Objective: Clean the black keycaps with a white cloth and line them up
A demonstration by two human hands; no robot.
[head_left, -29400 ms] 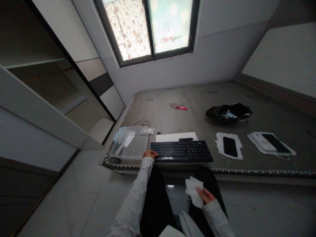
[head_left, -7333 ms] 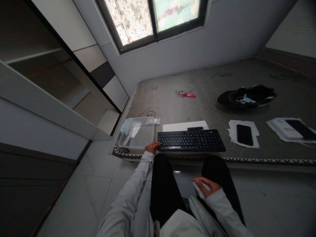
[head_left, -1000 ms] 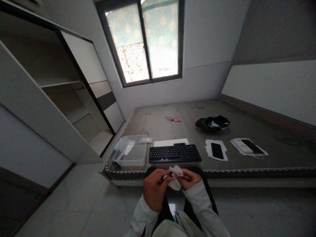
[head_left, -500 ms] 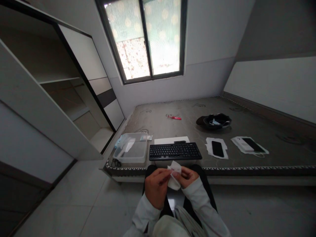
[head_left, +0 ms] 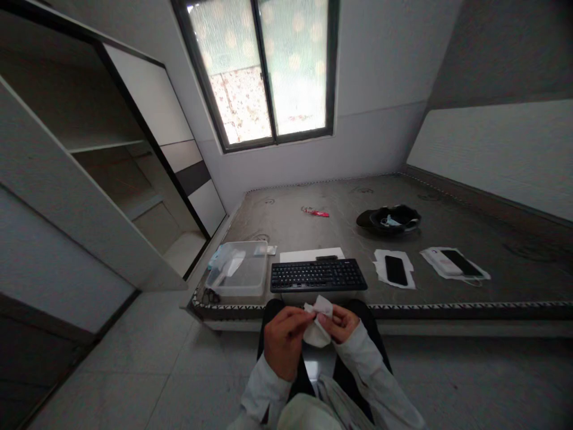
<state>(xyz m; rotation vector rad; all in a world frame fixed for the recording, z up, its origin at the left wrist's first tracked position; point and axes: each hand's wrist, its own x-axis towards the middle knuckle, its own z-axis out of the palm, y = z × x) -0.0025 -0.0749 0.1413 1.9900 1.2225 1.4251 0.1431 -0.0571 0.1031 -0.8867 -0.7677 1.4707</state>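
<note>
My left hand (head_left: 285, 337) is closed, its fingertips pinched together at the left side of a crumpled white tissue (head_left: 317, 338). My right hand (head_left: 344, 324) grips the same tissue from the right, thumb pressed onto it. Whether something small sits between the fingertips I cannot tell. Both hands are held above my lap, just in front of the bed edge. Right beyond them a black keyboard (head_left: 319, 275) lies on the bed, over a white flat sheet or box (head_left: 295, 255). A small black bar-shaped thing (head_left: 326, 258) rests at its back edge.
A clear plastic box (head_left: 255, 272) stands left of the keyboard on the mattress (head_left: 286, 224). To the right lie a black phone (head_left: 396, 270) on white paper and a second dark phone (head_left: 460, 263) beside a white case. Farther back are a black cap (head_left: 396, 220) and a red item (head_left: 320, 213).
My right fingers and the tissue have shifted slightly, and the tissue's top now leans a little farther right. My left hand stays nearly in place. The things on the bed have not moved.
</note>
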